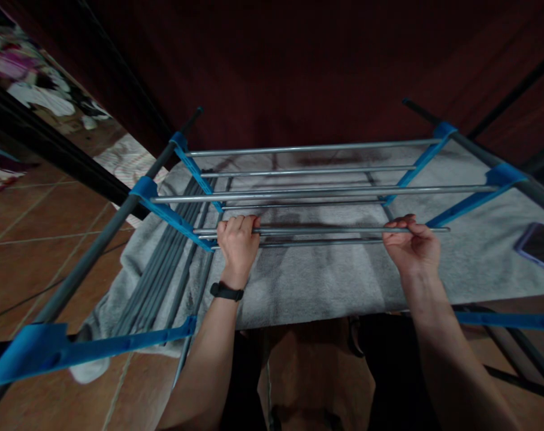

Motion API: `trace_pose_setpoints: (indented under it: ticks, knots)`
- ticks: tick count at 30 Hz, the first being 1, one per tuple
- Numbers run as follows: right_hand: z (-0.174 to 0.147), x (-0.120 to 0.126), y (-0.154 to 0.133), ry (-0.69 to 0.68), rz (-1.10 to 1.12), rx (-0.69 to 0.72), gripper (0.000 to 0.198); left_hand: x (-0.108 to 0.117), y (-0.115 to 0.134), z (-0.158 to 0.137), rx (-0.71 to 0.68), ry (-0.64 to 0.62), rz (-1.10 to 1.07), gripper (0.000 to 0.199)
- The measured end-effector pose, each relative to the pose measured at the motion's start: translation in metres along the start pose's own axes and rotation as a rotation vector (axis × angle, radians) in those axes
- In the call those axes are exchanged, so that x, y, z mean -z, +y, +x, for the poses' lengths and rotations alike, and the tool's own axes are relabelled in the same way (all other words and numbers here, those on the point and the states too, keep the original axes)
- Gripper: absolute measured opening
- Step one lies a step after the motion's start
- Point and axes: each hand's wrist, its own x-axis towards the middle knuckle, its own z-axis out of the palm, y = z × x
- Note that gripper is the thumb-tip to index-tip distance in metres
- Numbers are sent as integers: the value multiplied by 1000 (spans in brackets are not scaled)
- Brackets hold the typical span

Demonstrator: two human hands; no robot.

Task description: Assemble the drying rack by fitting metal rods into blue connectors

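Note:
A grey metal rod (pixel 317 230) lies across between my two hands. My left hand (pixel 238 242) is wrapped round it from above near its left end, with a black band on the wrist. Turned palm up, my right hand (pixel 411 240) grips the rod close to its right end, which sticks out past the fingers. Around them stands a rack frame with blue plastic brackets (pixel 175 218) and thick grey side poles (pixel 92 257). Several rods, such as the upper bar (pixel 317 193), span the left and right brackets. The held rod's left end is beside the left bracket; whether it is seated I cannot tell.
Several loose grey tubes (pixel 164 269) lie at the left on a grey blanket (pixel 326 281). A phone (pixel 540 244) rests at the right. Dark red fabric (pixel 299 72) hangs behind. Piled clothes (pixel 38 84) and tiled floor (pixel 42 221) are at the left.

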Motion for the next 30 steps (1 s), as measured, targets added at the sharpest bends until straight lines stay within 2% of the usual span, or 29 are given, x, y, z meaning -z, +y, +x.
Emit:
trace_pose_setpoints:
  ticks: [6,18,30]
  knots:
    - [2,3,0,-22,17,12,29,-1,-1,0,2,-19,-16,26]
    - [-2,4,-3,-171,161,-26,34,2,2,1,-63,21,49,29]
    - [-4,0,-1,-114,86,-47,26,-1,-2,1,-22,58,30,30]
